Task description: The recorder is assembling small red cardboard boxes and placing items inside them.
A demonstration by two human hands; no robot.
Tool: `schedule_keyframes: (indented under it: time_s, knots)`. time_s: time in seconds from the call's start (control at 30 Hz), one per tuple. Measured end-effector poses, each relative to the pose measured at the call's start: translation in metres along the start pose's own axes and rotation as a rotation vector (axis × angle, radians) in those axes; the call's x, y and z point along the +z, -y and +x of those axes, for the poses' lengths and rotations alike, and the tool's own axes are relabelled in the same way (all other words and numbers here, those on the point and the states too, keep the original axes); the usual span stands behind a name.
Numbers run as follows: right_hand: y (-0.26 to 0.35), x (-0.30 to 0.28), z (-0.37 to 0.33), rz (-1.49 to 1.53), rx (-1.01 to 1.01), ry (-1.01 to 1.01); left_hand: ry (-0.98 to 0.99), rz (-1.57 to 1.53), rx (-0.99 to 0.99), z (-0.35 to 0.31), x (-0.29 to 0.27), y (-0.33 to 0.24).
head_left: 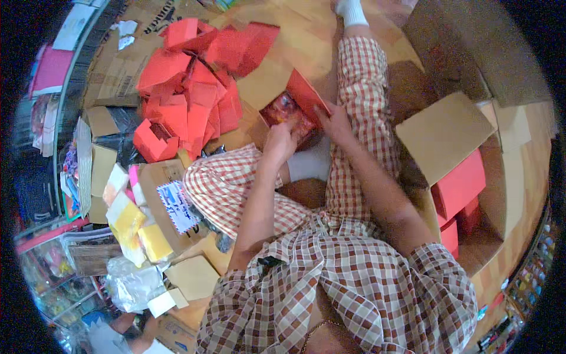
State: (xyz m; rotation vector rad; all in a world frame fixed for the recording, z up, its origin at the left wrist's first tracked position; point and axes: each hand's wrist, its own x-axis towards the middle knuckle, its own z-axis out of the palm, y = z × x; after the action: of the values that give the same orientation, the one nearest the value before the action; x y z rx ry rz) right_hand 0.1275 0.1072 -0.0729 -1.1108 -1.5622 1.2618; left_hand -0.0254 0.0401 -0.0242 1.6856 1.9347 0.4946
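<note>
An opened red cardboard box stands on the floor between my legs with its lid raised. Inside lie shiny items in clear wrapping, too blurred to name. My left hand reaches over the near side into the box, its fingers curled together among the contents; what they grip, if anything, is hidden. On the box's right, my right hand is closed on the raised lid and holds it up.
Many folded red boxes are heaped at the far left. To my right, an open brown carton holds red boxes. Yellow and white packets, a clear plastic bag and cardboard pieces lie at my left.
</note>
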Motion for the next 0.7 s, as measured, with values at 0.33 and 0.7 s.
schedule_keyframes:
  time_s: [0.33, 0.7]
  knots:
    - [-0.007, 0.000, -0.006, -0.059, 0.001, 0.011, 0.347, 0.107, 0.024, 0.031, 0.029, 0.021]
    - [0.014, -0.008, -0.005, -0.211, -0.186, -0.010, -0.523, -0.034, 0.250, 0.004, -0.041, -0.005]
